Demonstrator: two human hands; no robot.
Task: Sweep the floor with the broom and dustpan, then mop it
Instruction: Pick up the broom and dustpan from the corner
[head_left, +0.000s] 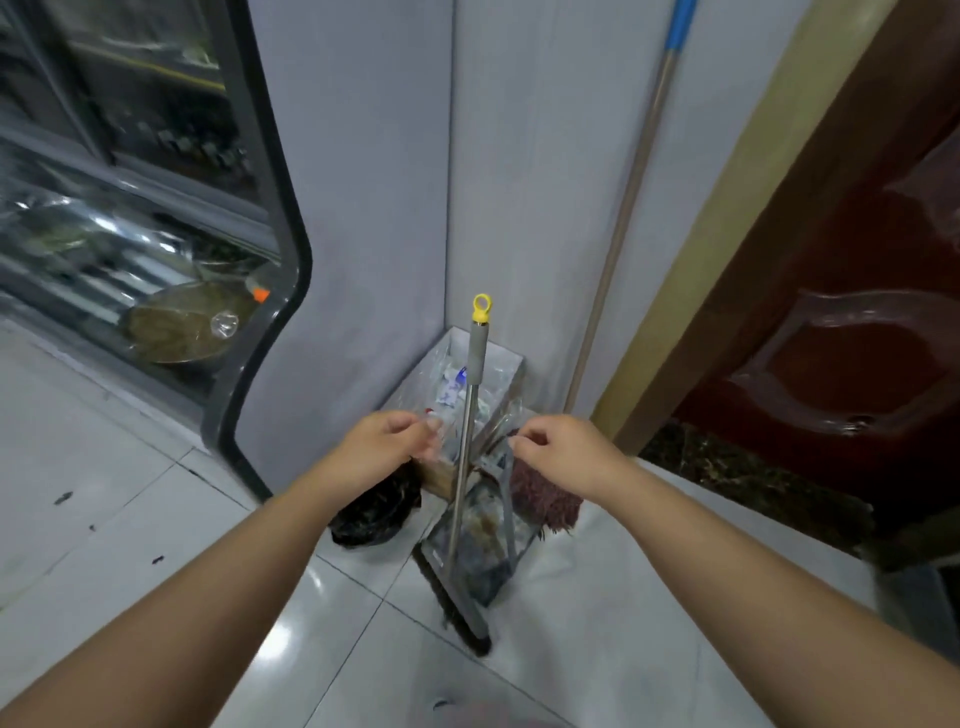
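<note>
A broom (470, 410) with a grey grip and yellow loop stands upright in the corner, its brush head (460, 603) on the tiles. A grey dustpan (485, 540) stands right behind the brush head. A mop handle (626, 208) with a blue grip leans on the wall, its reddish-brown head (545, 493) resting on the floor. Behind the broom is a white bin (493, 353) lined with a clear plastic bag (447, 395) full of litter. My left hand (387, 441) and right hand (563, 452) each pinch the bag's near rim, one on either side of the broom handle.
A black bag (374, 514) lies on the floor left of the dustpan. A glass-fronted display cabinet (156, 234) fills the left side. At the right stands a dark red door (841, 312) in a yellow frame. Glossy white tiles (597, 623) spread out in front.
</note>
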